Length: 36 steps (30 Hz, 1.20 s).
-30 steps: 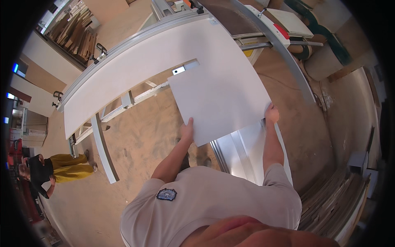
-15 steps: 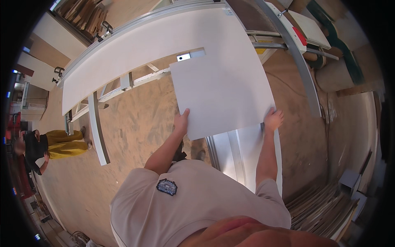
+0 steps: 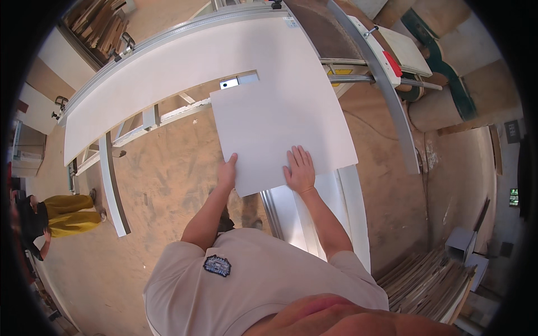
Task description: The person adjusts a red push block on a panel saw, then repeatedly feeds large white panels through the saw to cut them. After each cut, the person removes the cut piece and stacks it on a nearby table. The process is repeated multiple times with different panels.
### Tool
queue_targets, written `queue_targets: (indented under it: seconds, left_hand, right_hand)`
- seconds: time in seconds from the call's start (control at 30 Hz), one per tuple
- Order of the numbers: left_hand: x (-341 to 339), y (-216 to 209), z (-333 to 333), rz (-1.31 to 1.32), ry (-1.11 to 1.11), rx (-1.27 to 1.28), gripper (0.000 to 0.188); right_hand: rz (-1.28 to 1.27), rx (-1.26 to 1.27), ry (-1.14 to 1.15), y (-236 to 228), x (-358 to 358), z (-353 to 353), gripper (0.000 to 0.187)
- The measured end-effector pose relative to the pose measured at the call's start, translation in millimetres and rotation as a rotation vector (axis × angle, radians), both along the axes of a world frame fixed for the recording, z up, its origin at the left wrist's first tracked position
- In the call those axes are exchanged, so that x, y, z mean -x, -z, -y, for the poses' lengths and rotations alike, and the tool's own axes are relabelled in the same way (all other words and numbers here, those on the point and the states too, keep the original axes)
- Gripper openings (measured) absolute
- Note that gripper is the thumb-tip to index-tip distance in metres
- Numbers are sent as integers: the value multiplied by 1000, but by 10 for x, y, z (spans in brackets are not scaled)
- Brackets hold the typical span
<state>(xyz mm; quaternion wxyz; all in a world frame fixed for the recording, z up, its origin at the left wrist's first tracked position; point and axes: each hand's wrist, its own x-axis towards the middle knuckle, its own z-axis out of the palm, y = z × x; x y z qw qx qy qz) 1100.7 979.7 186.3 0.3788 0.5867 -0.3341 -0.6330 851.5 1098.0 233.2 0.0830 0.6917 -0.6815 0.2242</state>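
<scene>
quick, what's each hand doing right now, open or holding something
Left hand: closed on the white panel's left edge, thumb on top, fingers hidden.
Right hand: open, laid on the panel's top, gripping nothing.

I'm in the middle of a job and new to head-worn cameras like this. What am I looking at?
There is no robot here, just a person's two bare hands. The camera sits on the person's head and looks down, so left in the picture is their left; its fisheye lens bends straight edges near the rim.

In front is a broad white panel with a long arm reaching left, lying on a metal-framed machine with a rail along the far side. The left hand holds the panel's left edge, thumb on top. The right hand rests flat on the panel near its closest edge, fingers spread. Below the panel a shiny metal surface shows. Another person is at the far left.
</scene>
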Motion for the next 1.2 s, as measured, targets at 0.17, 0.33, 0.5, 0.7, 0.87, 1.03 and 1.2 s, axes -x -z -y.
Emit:
queue_targets:
  seconds: [0.17,0.33,0.5,0.7,0.87,1.03,1.2]
  left_hand:
    - [-46,58,53,-6,93,58,54]
    - [-578,85,-472,-142,483,-161,61]
    - [-576,575,-1848,-104,1029,-144,65]
    - [382,1122,-2585,196,567,233,58]
    - [550,1168,-2702,349,419,293,51]
    - [647,1155,-2837,442,288,374,47]
    - [673,1102,-2888,532,235,432,44]
  right_hand:
    - [10,100,-1,139,-54,-26,50]
    - [-19,83,-2,272,-1,-107,49]
    - [-9,88,8,376,13,-141,50]
    - [-2,108,8,413,-7,-146,49]
    - [-26,156,16,488,5,-131,46]
    - [-35,211,-9,654,33,-166,46]
    - [-52,248,-28,752,63,-227,46]
